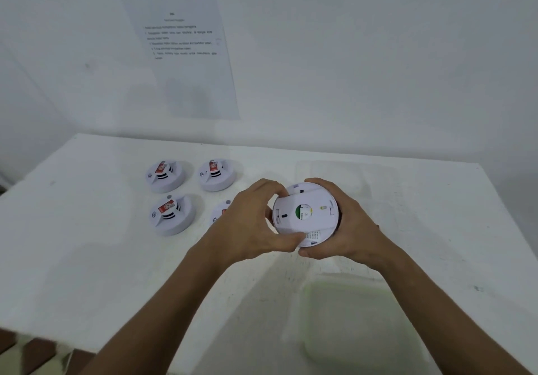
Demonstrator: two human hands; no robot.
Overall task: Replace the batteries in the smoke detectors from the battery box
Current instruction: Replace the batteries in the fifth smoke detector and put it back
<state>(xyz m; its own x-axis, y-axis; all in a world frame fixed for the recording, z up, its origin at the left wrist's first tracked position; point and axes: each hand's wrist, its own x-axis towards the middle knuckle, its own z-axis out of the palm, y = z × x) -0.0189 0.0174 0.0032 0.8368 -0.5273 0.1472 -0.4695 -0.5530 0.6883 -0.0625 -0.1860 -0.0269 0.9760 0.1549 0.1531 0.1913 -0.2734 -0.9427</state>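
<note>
Hands grip the upturned smoke detector point(305, 214) above the worktop point(87, 258), left hand point(250, 220) and right hand point(346, 223) curled round its rim, so twist the backplate squarely, without forcing.

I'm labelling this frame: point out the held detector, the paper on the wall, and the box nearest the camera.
held detector point(305, 214): head view, back face
paper point(186, 54): head view, printed area
box point(358, 322): head view, lid
</note>
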